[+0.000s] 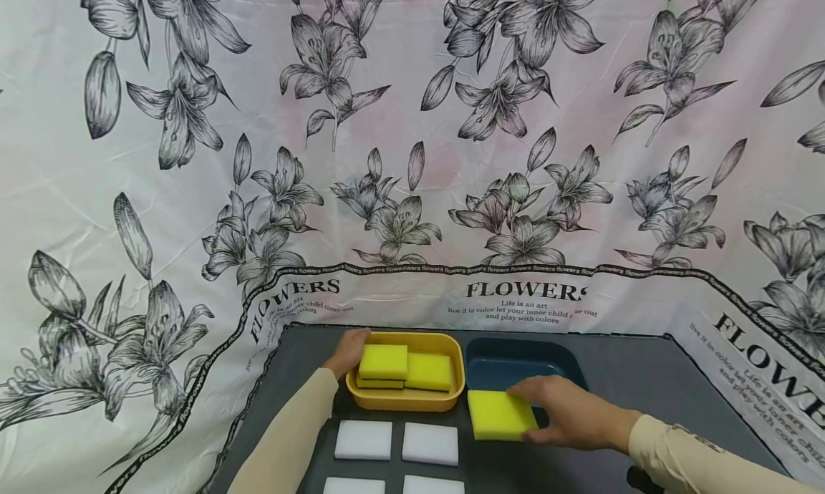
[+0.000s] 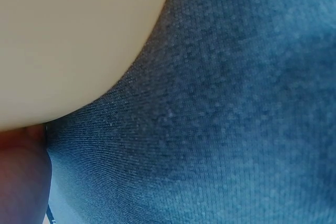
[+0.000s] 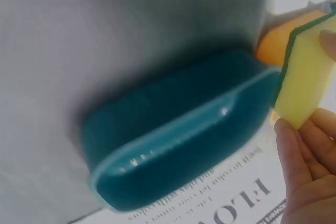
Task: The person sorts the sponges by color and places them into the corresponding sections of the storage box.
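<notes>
A yellow sponge with a green scouring layer is pinched between the thumb and fingers of my right hand. It is raised in front of the blue tub, near the tub's left end. My left hand holds the left rim of the yellow tub. Inside that tub lie several yellow sponges, some stacked on the left and one on the right. The left wrist view is filled by sleeve and blue cloth, which hides the left fingers.
White sponge-like blocks lie in rows on the dark grey table, in front of the yellow tub. A flower-printed cloth stands behind the table and wraps its sides. A small black object shows below the right sleeve.
</notes>
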